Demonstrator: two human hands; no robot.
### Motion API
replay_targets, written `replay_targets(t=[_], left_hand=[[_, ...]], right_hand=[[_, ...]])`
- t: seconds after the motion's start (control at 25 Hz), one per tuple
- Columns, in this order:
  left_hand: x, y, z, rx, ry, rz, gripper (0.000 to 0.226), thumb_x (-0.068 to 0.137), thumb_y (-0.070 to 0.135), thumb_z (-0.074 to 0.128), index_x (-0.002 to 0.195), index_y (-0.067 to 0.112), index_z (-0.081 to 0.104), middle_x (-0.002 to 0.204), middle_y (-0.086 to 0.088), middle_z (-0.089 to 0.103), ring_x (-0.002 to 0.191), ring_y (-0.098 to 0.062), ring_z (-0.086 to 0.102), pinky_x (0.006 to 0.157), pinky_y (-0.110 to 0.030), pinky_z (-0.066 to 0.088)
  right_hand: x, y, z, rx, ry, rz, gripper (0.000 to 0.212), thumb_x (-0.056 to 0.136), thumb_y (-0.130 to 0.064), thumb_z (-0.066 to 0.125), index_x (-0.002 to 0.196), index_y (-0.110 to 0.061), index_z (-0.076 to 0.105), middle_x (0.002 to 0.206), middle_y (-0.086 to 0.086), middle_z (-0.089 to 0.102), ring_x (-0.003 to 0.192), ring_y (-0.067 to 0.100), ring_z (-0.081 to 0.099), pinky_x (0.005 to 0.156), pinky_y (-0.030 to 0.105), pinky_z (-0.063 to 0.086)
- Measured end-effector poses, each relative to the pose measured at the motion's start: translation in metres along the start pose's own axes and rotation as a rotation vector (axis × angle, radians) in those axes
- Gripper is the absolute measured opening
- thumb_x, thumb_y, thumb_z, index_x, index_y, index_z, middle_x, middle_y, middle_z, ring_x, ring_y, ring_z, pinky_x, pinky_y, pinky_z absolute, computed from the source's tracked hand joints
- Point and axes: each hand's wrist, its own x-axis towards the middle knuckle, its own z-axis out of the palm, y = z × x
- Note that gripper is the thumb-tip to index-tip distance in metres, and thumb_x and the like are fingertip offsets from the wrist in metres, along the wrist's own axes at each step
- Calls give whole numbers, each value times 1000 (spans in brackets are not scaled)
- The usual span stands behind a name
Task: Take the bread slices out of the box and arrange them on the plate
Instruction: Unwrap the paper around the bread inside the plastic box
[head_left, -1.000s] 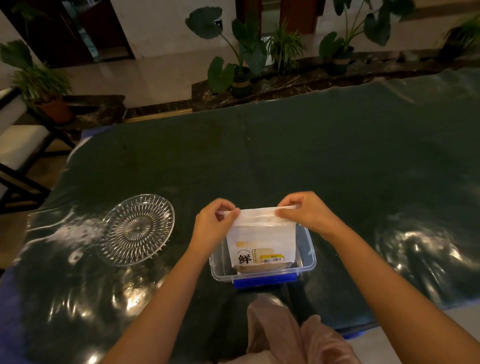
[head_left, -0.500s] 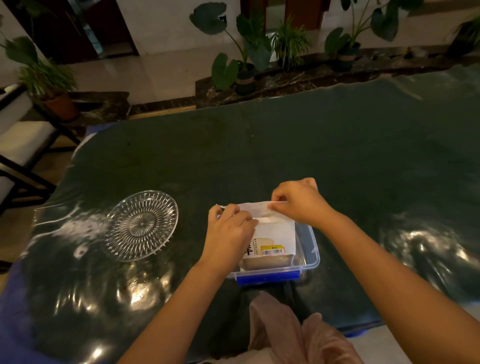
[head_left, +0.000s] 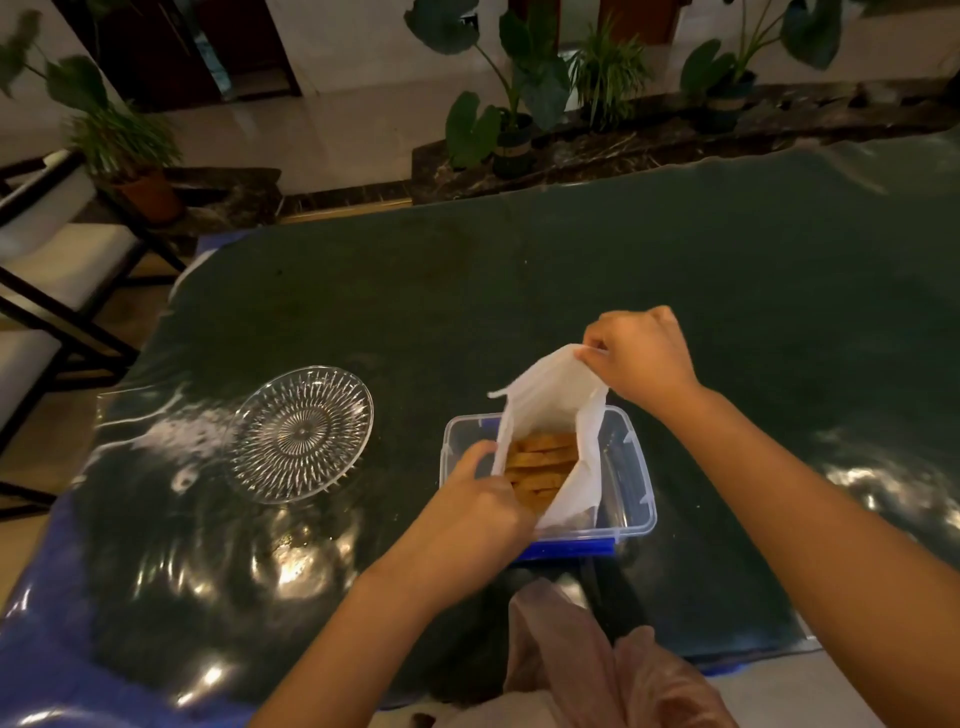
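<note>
- clear plastic box (head_left: 631, 467) with a blue clip along its near edge sits on the dark green table (head_left: 519, 291), close to the edge where the person is
- a white paper bag (head_left: 550, 400) stands inside the box with its mouth pulled wide open, so you can look straight down into it
- bread slices (head_left: 540, 465) are all in the bag, stacked side by side on edge, toasty brown. none on the plate yet
- right hand (head_left: 639, 358) is up at the far side of the bag, fingers closed in a pinch on the top rim of the paper, holding that flap up and back
- left hand (head_left: 475, 501) is down at the near left side of the bag, right over the box's corner, fingers curled onto the bag's edge. looks like it's gripping the paper there, though the fingertips are tucked out of sight so i can't tell if they touch the bread
- the glass plate (head_left: 301, 434), clear with a starburst cut pattern, sits on the table just to the left of the box, not touching it
- potted plants (head_left: 514, 104) line a ledge past the far end of the table, and a black-framed chair (head_left: 47, 270) is off to the left
</note>
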Motion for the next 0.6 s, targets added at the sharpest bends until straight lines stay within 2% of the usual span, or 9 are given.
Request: replay_targets(t=[0.08, 0.12, 0.2, 0.28, 0.36, 0.4, 0.48, 0.6], left_hand=[[-6, 5, -3, -26, -23, 20, 30, 49, 14, 89, 69, 19, 67, 62, -1, 71, 65, -18, 69, 93, -54, 40], [-7, 5, -3, -37, -24, 10, 27, 53, 14, 87, 69, 20, 67, 65, 0, 71, 67, -17, 69, 95, -53, 38], [-6, 2, -4, -60, -35, -3, 20, 60, 12, 82, 68, 20, 66, 66, 0, 71, 69, -18, 67, 94, -50, 42], [-3, 0, -4, -65, -60, 27, 15, 67, 10, 75, 66, 18, 63, 62, -1, 68, 63, -18, 62, 86, -44, 49], [0, -3, -4, -71, -84, 47, 12, 71, 11, 72, 67, 17, 63, 64, -2, 67, 61, -18, 60, 76, -37, 52], [0, -7, -5, -67, -82, 34, 10, 71, 12, 72, 70, 17, 63, 67, -2, 67, 63, -17, 61, 73, -35, 52], [1, -17, -11, -29, -92, -20, 10, 72, 15, 72, 78, 17, 65, 76, -2, 69, 71, -17, 63, 73, -33, 52], [-1, -26, -20, 23, -89, -28, 15, 65, 12, 78, 71, 15, 65, 65, -2, 67, 60, -18, 62, 58, -30, 50]], right_hand=[[-4, -5, -7, 6, 35, -1, 12, 84, -27, 59, 89, -17, 61, 88, 6, 64, 80, 19, 57, 89, 38, 41], [-10, -10, -11, 25, 86, -52, 12, 81, -25, 62, 90, -18, 57, 86, 4, 62, 77, 18, 55, 79, 35, 45], [-26, -29, -19, 137, 111, -226, 11, 77, -28, 61, 80, -23, 51, 74, -4, 54, 65, 12, 51, 58, 24, 44], [-41, -45, -20, 164, -100, -427, 10, 81, -31, 54, 77, -22, 56, 72, -4, 57, 65, 14, 56, 55, 25, 45], [-46, -46, -15, 4, -355, -554, 18, 87, -31, 49, 92, -20, 63, 86, 2, 65, 78, 18, 61, 66, 27, 48], [-47, -42, -14, -94, -437, -591, 20, 89, -30, 48, 100, -20, 62, 94, 3, 66, 83, 18, 60, 68, 24, 44], [-49, -31, -18, -283, -510, -652, 20, 89, -25, 48, 101, -16, 61, 98, 5, 67, 83, 18, 59, 64, 24, 37], [-55, -17, -28, -432, -586, -626, 19, 80, -21, 56, 96, -12, 63, 94, 9, 68, 82, 26, 62, 60, 31, 41]])
